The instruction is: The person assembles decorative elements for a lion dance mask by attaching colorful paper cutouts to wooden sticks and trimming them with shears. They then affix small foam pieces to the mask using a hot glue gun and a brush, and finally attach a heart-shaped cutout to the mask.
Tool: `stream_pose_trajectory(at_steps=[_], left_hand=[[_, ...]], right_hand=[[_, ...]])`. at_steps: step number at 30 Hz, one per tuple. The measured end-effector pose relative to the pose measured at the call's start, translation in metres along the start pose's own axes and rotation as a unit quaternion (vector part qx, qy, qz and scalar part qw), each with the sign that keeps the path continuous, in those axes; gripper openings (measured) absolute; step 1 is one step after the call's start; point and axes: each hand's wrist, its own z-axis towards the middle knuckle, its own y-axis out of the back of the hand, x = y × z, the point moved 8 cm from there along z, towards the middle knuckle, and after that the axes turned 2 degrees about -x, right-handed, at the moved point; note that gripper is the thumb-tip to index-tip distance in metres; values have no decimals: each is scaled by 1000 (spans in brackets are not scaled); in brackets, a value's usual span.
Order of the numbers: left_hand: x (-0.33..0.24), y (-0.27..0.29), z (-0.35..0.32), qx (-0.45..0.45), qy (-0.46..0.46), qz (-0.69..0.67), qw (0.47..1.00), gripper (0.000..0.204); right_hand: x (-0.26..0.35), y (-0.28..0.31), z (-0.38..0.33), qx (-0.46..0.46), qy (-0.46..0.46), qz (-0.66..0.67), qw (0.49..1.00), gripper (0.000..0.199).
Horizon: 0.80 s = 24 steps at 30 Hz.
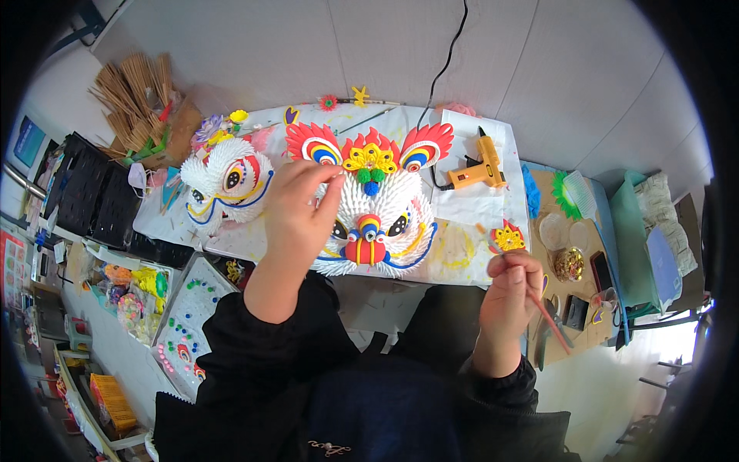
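Note:
A white lion-dance head (408, 208) with red ears, big black eyes and a red nose sits in front of me on the table. My left hand (300, 204) hangs over its left side, thumb and forefinger pinched close to the yellow crest (371, 159). Whatever may be in that pinch is too small to make out. Below the crest are green and blue pompoms (372, 183). In my right hand (512, 289) is a slim paintbrush (548, 317) with a reddish handle, its bristles pointing up and left beside a red and yellow flower ornament (508, 236).
A second white lion head (227, 185) lies to the left. A yellow glue gun (479, 168) with a black cord rests at the back right. Bamboo sticks (135, 96) fill a box at the far left. A tray of pompoms (188, 316) sits lower left; a brown side table (558, 289) is at right.

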Motion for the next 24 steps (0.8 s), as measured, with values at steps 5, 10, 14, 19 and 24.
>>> stream_pose_trajectory(at_steps=[5, 10, 14, 19, 24], left_hand=[[13, 21, -28, 11, 44, -47, 998, 12], [4, 5, -46, 4, -17, -33, 999, 12], [-3, -1, -37, -31, -57, -30, 997, 13], [-10, -14, -24, 48, -158, 21, 986, 20], [-6, -22, -30, 78, -189, 34, 978, 22]], right_hand=[[3, 8, -5, -4, -18, -14, 1000, 26], [-14, -70, 4, 165, 96, -183, 964, 24], [-17, -114, 14, 206, 264, -322, 886, 31], [-23, -142, 14, 222, 348, -352, 840, 34], [-40, -148, 16, 247, 326, -360, 838, 33]])
